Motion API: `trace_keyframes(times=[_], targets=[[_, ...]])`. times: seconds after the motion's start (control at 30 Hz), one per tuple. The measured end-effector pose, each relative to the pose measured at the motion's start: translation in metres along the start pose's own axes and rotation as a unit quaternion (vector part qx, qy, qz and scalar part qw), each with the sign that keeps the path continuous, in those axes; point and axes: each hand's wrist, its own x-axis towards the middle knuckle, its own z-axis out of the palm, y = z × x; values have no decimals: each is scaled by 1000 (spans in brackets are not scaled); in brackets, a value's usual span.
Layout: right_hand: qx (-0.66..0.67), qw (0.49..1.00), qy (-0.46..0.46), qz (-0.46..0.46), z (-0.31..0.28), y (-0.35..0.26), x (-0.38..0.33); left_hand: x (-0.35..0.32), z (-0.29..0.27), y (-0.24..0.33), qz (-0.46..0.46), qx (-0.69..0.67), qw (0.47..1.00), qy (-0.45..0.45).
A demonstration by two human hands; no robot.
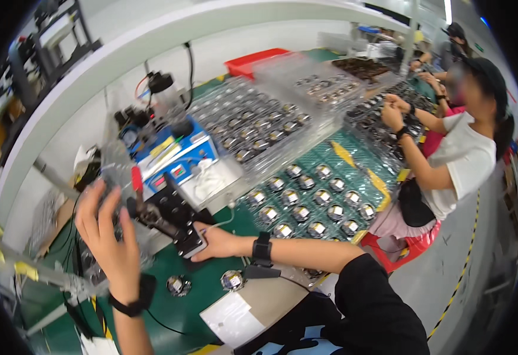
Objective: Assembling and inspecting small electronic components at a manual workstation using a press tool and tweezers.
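My left hand [108, 236] is raised beside a black clamp fixture [176, 216], its fingers spread and nothing in them. That fixture has a red lever handle [136, 177] standing up at its left. My right hand [216, 242] grips the fixture's near end, with thumb and fingers around the metal-faced block there; whether a small part is also in the fingers is hidden. Two round electronic modules lie on the green mat near me, one at the left [178, 286] and one below my right wrist [232, 280]. A black wristband is on each of my wrists.
A blue control box [179, 155] stands behind the fixture. Clear trays of round modules [300, 213] fill the right and back of the bench, with a red bin [256, 62] behind. A white paper [233, 319] lies near me. A co-worker [460, 142] sits at the right.
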Motion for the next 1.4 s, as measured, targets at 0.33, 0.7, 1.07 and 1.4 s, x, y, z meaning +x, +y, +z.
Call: trace_keyframes(times=[0.33,0.7,1.07,1.4], targets=[[-52,997,22,55,9,-31,4,-132,-11,81,-216,-304,862,-342],[-169,960,-127,185,-34,-65,-27,-157,-3,76,-327,-299,846,-298],[-116,974,-42,190,-52,-110,-132,-143,61,57,-405,-167,870,-227],[39,973,-10,228,-37,-125,-159,-142,57,42,-392,-215,842,-300]])
